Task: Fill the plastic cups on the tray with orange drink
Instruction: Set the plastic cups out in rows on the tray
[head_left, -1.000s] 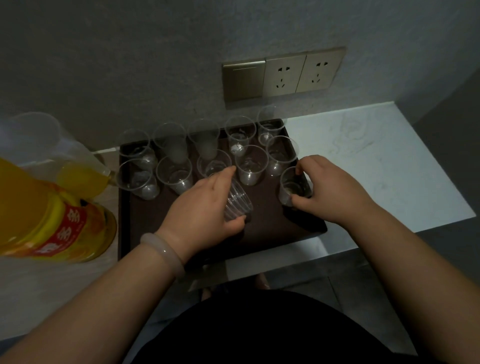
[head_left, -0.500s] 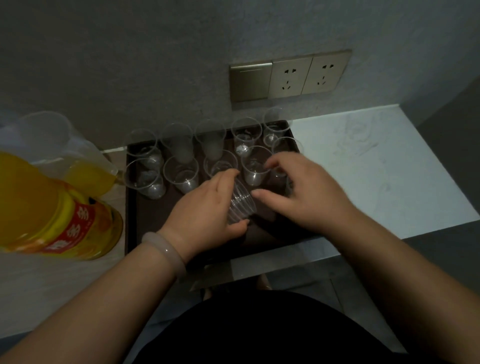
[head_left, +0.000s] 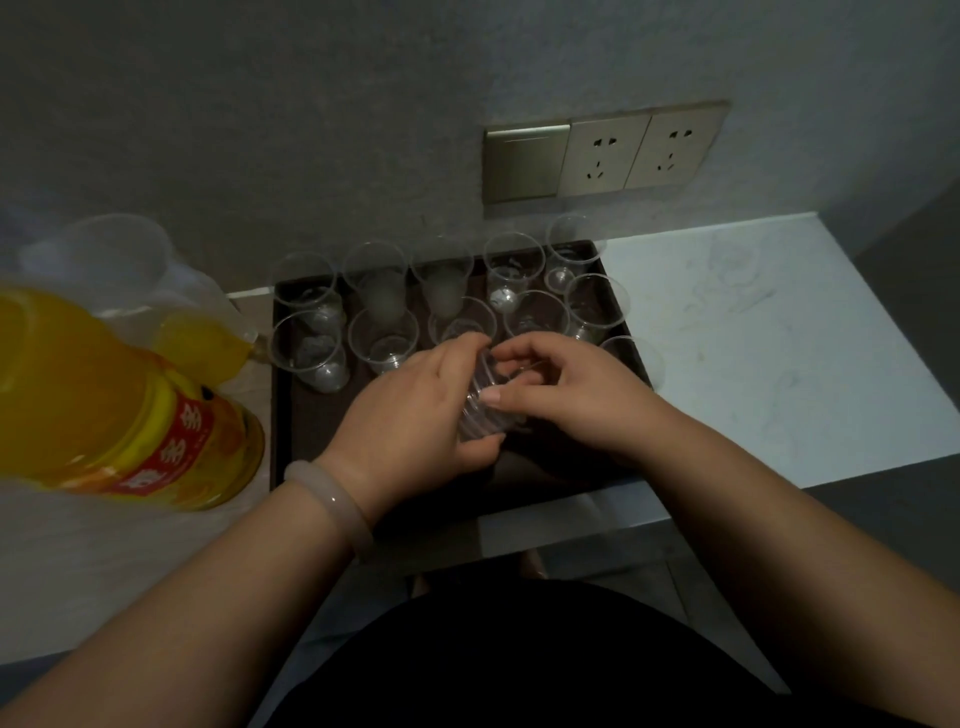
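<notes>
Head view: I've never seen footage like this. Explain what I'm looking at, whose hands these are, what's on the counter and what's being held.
There is no machine here. A person wears a camera on the head, so it looks forward and down at their own arms. The left hand, with a bracelet at the wrist, grips a cup stack: clear plastic cups that look nested together. The right hand pinches the stack's top end, perhaps to pull one cup off. Below them a dark tray sits on a counter against the wall. Clear cups stand on the tray in rows; none shows orange drink. Left of the tray stands a big bottle of orange drink. Sockets are on the wall.
</notes>
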